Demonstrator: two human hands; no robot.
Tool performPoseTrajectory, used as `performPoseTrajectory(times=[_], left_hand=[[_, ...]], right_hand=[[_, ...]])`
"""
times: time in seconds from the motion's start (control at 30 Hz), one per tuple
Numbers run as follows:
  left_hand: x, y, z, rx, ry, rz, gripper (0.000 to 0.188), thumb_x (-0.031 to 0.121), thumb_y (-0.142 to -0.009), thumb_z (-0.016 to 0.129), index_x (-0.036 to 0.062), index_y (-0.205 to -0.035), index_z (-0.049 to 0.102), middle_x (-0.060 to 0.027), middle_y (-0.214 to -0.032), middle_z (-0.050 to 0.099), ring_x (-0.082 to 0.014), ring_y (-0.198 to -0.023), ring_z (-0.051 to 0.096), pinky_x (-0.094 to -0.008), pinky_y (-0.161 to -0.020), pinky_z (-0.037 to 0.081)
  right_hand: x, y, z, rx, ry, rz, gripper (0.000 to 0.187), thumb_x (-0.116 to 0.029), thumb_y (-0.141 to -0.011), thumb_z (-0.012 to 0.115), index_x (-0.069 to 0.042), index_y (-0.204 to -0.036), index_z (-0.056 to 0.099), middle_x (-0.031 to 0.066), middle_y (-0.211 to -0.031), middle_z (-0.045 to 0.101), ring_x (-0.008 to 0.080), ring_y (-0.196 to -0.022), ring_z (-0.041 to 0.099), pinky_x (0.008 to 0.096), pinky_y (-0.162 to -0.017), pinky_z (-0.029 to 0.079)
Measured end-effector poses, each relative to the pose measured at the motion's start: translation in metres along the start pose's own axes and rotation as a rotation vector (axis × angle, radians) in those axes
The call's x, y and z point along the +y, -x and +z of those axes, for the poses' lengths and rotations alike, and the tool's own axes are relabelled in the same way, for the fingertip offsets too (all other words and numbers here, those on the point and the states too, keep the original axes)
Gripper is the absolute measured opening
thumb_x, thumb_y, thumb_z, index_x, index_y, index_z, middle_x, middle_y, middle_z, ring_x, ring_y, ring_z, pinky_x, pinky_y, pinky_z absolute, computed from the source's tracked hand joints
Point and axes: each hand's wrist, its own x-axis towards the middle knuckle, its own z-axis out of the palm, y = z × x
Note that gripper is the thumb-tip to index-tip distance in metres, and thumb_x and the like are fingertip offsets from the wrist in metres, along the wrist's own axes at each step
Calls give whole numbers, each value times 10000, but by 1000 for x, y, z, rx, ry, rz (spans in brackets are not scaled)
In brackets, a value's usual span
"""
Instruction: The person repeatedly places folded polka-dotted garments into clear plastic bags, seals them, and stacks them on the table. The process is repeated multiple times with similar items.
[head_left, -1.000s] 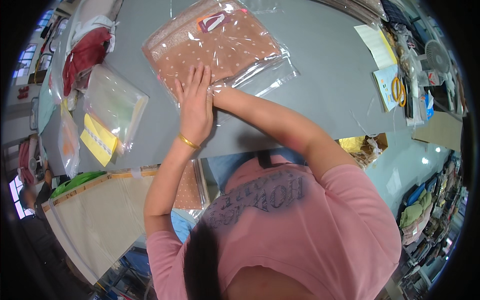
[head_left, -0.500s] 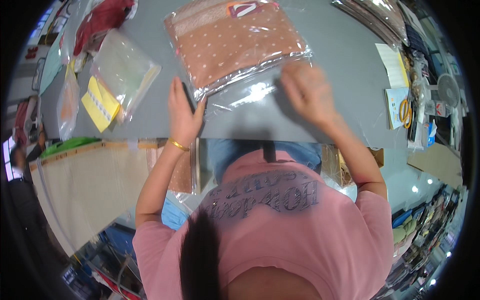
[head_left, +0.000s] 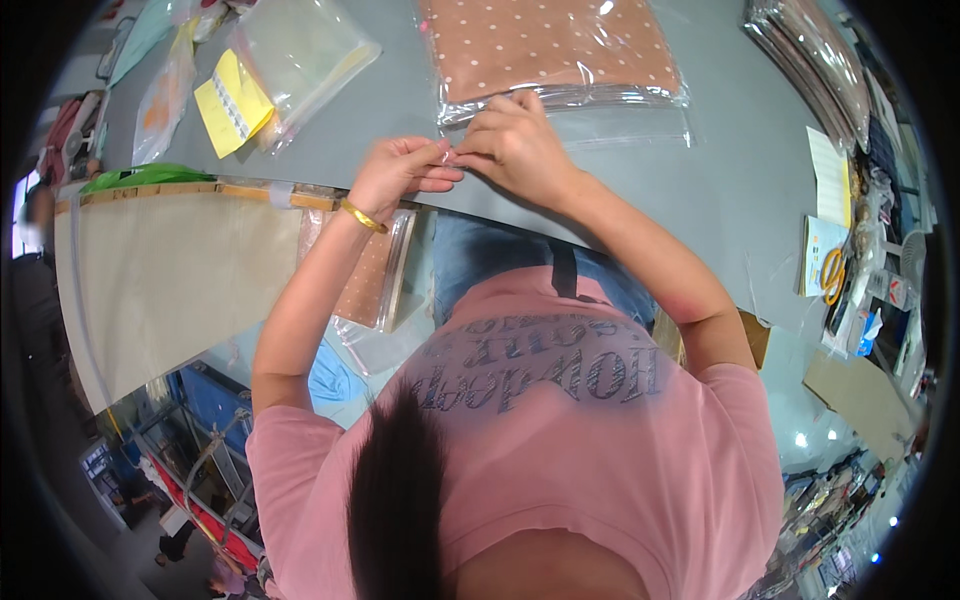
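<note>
A folded brown cloth with white dots [head_left: 555, 45] lies inside a clear plastic bag [head_left: 630, 128] on the grey table. The bag's open-looking flap points toward me. At its near left corner, my left hand [head_left: 405, 175] is closed in a pinch between thumb and fingers, a little short of the cloth. My right hand [head_left: 515, 145] meets it there, thumb and forefinger closed on the same bit of clear plastic, its knuckles covering part of the flap. Exactly how the plastic runs between the fingertips is hard to see.
Clear bags [head_left: 305, 60] and a yellow card [head_left: 235, 105] lie at the left. On the right are stacked filled bags [head_left: 815, 70], paper sheets [head_left: 828, 175] and orange-handled scissors [head_left: 832, 275]. Another bagged dotted cloth [head_left: 372, 275] sits below the table edge.
My right hand has come left from the bag's right side to its near left corner. My left hand, previously flat by that corner, now pinches there. The whole view has shifted.
</note>
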Motion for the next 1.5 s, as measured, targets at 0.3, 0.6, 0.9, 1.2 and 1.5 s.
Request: performPoseTrajectory(times=[0.3, 0.6, 0.9, 1.2, 1.5], left_hand=[[-8, -9, -4, -41, 122, -5, 280, 215, -1008, 604, -56, -1057, 658, -171, -1023, 729, -217, -900, 739, -306, -811, 609], [5, 15, -20, 67, -243, 41, 281, 226, -1008, 607, -8, -1156, 648, -185, -1203, 683, -260, -1033, 696, -345, -861, 565], [-10, 8, -8, 384, -1746, 1291, 568, 28, -857, 671, 28, -1411, 542, -96, -1519, 481, -329, -1405, 421, -489, -1139, 368], [-4, -2, -10, 250, -1084, 1066, 151, 107, -968, 596, 27, -1039, 702, -111, -1058, 705, -284, -1024, 639, -386, -897, 506], [-12, -30, 29, 681, -760, 593, 286, 172, -983, 590, -3, -756, 575, -114, -584, 528, -302, -611, 538, -423, -626, 427]], right_hand=[[-14, -6, 12, 6, 92, -168, 137, -164, -833, 634, -28, -844, 648, 82, -868, 585, 269, -905, 546, 397, -843, 419], [-77, 358, -288, -437, 599, 1035, 171, -14, -873, 609, 1, -1044, 604, 216, -1063, 617, 398, -1068, 558, 477, -914, 450], [75, 194, -236, -476, 948, 167, 603, -69, -853, 540, -97, -1452, 478, 65, -1559, 424, 302, -1412, 424, 447, -1131, 382], [124, 121, -183, -178, 255, 127, 176, -156, -965, 580, -64, -1052, 703, 39, -983, 710, 223, -938, 637, 360, -835, 469], [119, 124, -127, -1, 375, 724, 262, -243, -1031, 538, -18, -916, 603, 139, -658, 650, 387, -581, 610, 459, -552, 479]])
